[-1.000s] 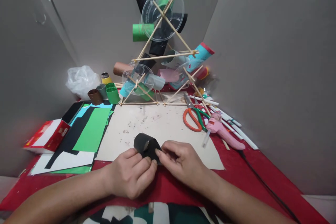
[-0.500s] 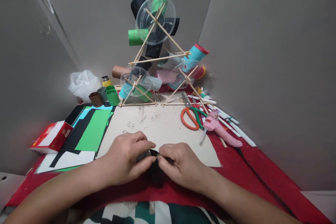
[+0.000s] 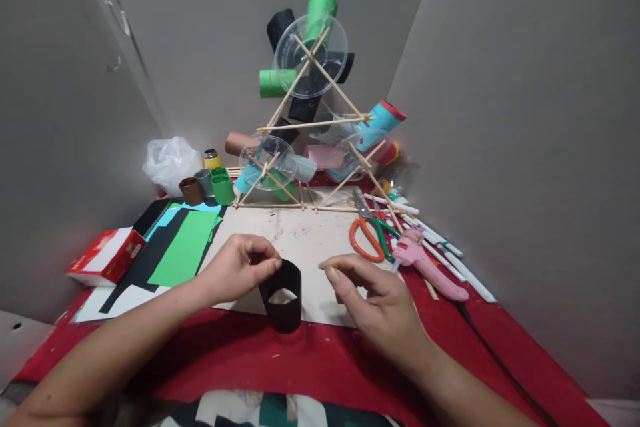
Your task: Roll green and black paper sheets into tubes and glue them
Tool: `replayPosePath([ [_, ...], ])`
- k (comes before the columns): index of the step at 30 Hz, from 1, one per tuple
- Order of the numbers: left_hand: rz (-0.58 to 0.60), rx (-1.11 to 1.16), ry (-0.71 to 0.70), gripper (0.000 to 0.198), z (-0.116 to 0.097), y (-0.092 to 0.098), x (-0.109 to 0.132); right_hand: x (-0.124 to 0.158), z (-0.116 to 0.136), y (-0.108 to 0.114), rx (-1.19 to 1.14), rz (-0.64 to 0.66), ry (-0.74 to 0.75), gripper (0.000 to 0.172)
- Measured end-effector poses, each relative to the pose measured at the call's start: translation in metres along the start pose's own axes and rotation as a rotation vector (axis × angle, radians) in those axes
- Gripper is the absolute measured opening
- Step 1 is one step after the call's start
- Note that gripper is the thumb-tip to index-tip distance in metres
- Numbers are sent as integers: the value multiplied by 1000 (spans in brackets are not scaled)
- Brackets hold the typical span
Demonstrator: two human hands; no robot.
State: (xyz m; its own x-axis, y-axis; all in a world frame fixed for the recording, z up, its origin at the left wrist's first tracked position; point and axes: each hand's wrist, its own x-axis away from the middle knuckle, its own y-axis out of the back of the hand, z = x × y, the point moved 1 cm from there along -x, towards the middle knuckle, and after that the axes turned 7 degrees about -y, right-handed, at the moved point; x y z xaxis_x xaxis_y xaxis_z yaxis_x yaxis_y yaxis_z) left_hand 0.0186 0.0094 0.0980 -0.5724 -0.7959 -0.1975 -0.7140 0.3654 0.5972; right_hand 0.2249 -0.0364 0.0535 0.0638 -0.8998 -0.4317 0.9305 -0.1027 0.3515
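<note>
A black paper tube [image 3: 287, 313] stands at the front edge of the pale board, its open top facing me and something whitish visible inside. Thumb and fingertips of my left hand [image 3: 245, 267] pinch the tube's rim at its left side. To the right of the tube, apart from it, my right hand [image 3: 375, 293] is raised with thumb and forefinger tips pressed close together. Whether anything small is between those tips I cannot make out.
Behind stands a stick frame [image 3: 315, 125] with clear discs carrying coloured tubes. Orange-and-green-handled scissors [image 3: 367, 240] and a pink glue gun [image 3: 430, 267] lie right. Paper sheets [image 3: 185, 247], a red box [image 3: 107, 257] and short tubes [image 3: 223, 188] are at left.
My right hand has let go of the black tube and moved right. The tube now shows upright, held by my left hand alone. The view has shifted slightly.
</note>
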Motion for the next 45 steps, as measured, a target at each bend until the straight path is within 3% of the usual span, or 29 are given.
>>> replayPosePath([
  [2, 58, 225, 120, 19, 8, 3, -1, 0, 0, -1, -19, 60, 27, 20],
  [4, 139, 396, 169, 19, 16, 2, -1, 0, -1, -4, -21, 224, 73, 29],
  [7, 267, 522, 206, 19, 26, -4, -3, 0, -1, -7, -23, 456, 122, 30],
  [9, 323, 560, 222, 23, 31, -9, -6, -1, -1, -8, -35, 516, 104, 23],
  [13, 188, 691, 226, 40, 40, -11, -11, -4, -4, -9, -132, 442, -71, 23],
  [17, 74, 968, 352, 54, 49, -14, -11, -8, -14, -13, -351, 214, -392, 31],
  [20, -33, 1026, 380, 52, 54, -18, -10, -12, -25, -17, -467, 19, -490, 33],
  [22, -188, 991, 341, 45, 55, -20, -9, -14, -30, -19, -534, -85, -522, 33],
  [24, -352, 938, 293, 37, 56, -20, -7, -15, -34, -21, -611, -152, -555, 32],
  [26, -440, 882, 273, 34, 55, -20, -5, -16, -36, -21, -692, -188, -591, 33],
  [30, -380, 711, 279, 40, 50, -26, 2, -15, -37, -25, -771, -186, -673, 35],
  [36, -134, 615, 278, 41, 51, -43, 9, -6, -42, -33, -780, -64, -793, 39],
  [45, -62, 728, 417, 45, 63, -40, 4, -10, -40, -22, -479, 47, -805, 39],
])
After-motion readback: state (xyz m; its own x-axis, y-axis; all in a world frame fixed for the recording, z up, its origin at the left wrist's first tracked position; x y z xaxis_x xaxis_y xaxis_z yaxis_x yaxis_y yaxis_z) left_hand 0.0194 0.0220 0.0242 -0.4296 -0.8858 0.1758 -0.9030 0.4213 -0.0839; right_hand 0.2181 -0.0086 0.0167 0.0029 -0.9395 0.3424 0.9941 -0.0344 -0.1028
